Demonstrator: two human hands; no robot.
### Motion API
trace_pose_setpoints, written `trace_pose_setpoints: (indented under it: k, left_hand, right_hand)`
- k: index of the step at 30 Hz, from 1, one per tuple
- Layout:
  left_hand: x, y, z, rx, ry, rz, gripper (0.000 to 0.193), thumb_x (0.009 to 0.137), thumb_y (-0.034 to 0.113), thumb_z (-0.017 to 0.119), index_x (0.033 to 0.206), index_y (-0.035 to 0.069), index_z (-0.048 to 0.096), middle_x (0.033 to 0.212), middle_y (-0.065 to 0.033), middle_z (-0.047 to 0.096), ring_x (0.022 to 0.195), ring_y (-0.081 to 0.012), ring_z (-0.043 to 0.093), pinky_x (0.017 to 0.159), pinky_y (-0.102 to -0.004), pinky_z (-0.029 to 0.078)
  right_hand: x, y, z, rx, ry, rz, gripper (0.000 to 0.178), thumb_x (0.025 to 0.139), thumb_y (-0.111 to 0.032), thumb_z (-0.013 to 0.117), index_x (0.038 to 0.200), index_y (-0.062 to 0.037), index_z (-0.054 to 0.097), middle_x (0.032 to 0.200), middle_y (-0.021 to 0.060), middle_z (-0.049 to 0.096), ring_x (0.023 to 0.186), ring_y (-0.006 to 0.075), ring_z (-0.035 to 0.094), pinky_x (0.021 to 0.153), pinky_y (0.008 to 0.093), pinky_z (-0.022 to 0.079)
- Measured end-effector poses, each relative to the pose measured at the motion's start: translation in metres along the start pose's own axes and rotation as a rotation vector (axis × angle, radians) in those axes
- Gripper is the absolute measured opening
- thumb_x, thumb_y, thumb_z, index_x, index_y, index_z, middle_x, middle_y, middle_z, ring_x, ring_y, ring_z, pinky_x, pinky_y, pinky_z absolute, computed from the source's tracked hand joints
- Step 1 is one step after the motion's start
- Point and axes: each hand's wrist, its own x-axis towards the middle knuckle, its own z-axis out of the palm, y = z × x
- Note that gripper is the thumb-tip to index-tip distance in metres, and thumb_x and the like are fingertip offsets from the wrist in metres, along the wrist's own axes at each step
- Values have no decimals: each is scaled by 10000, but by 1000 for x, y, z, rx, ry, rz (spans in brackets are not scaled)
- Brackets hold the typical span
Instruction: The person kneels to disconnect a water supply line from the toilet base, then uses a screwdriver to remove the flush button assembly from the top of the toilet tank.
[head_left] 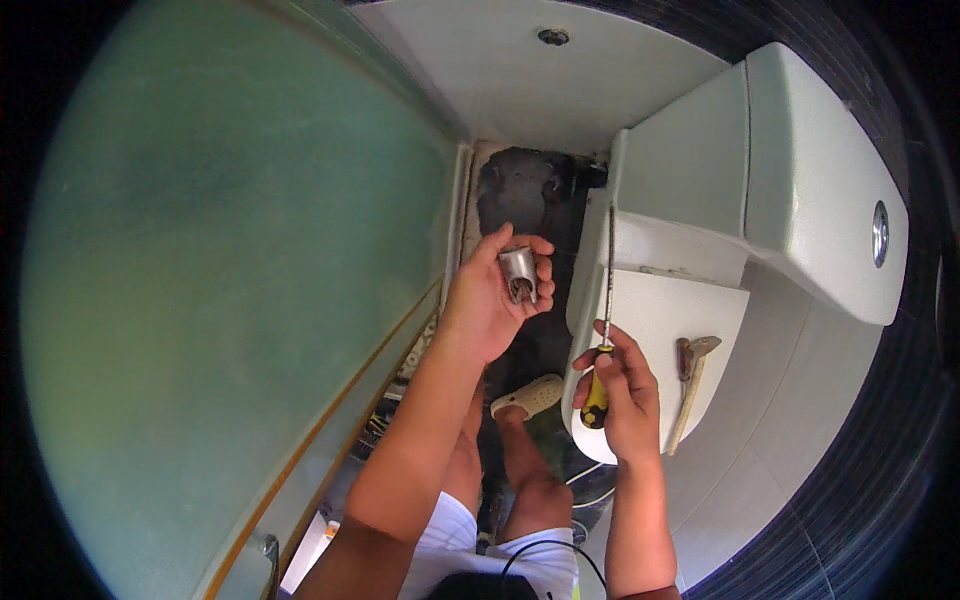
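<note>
Glass panel (240, 250): frosted green, all along the left — a careless swing might knock it.
Floor (535, 348): dark, patched rough grey; anything dropped could skitter there.
Toilet (650, 240): white, lid (640, 310) down, doubling as tool shelf.
Screwdriver (609, 290): the right hand (630, 400) grips it, shaft aimed tankward; a slip could scratch.
Hammer (689, 395): lying near the lid's edge — one bump might tip it.
Metal sleeve (517, 265): in the left hand (492, 318), fingers loosely curled round; slackening could drop it.

Centre: metal fitting (518, 266), smooth, with a satin sheen; screwdriver (608, 312), metal shaft, plastic handle. Right: toilet (690, 175), smooth, glossy white. Left: green panel (240, 230), glass-like, smooth.
</note>
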Motion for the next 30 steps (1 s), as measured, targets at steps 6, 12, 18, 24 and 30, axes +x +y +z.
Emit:
trace_pose_setpoints:
  k: [6, 12, 18, 24, 30]
  left_hand:
    - [34, -42, -54, -301, 250, -236, 395, 1067, 404, 482, 1112, 35, 618, 896, -105, 639, 813, -224, 648, 743, -366, 601]
    - [64, -60, -89, -344, 304, -260, 310, 1034, 323, 548, 1058, 23, 623, 882, -93, 628, 784, -200, 645, 705, -325, 594]
    - [83, -30, -57, -105, 222, -90, 230, 955, 244, 616, 1050, 36, 638, 898, -62, 654, 768, -193, 650, 745, -329, 585]
    - [99, 46, 25, 225, 24, 273, 275, 947, 311, 674, 1009, 44, 701, 816, -32, 657, 644, -116, 570, 575, -262, 444]
    - [116, 80, 76, 355, -49, 579, 344, 940, 340, 702, 1152, 70, 702, 893, -15, 673, 670, -86, 525, 585, -244, 416]
  right_hand:
    - [9, 10, 4, -13, 3, 88, 410, 1050, -171, 511, 1422, 2, 498, 962, 117, 680, 649, 132, 621, 613, 264, 498]
    - [32, -1, 20, -30, -13, 75, 420, 1047, -184, 566, 1429, -17, 507, 964, 86, 689, 670, 92, 610, 610, 236, 482]
    - [65, -32, 49, -224, -2, -144, 455, 1047, -193, 567, 1452, -2, 486, 976, 97, 680, 642, 101, 592, 585, 247, 481]
    - [85, -61, 74, -181, 105, -334, 474, 1059, -214, 541, 1493, -40, 464, 948, 91, 671, 622, 64, 570, 524, 218, 443]
    - [100, -71, 88, -54, 100, -300, 455, 1049, -163, 558, 1486, -55, 487, 924, 40, 665, 657, 37, 529, 559, 198, 431]
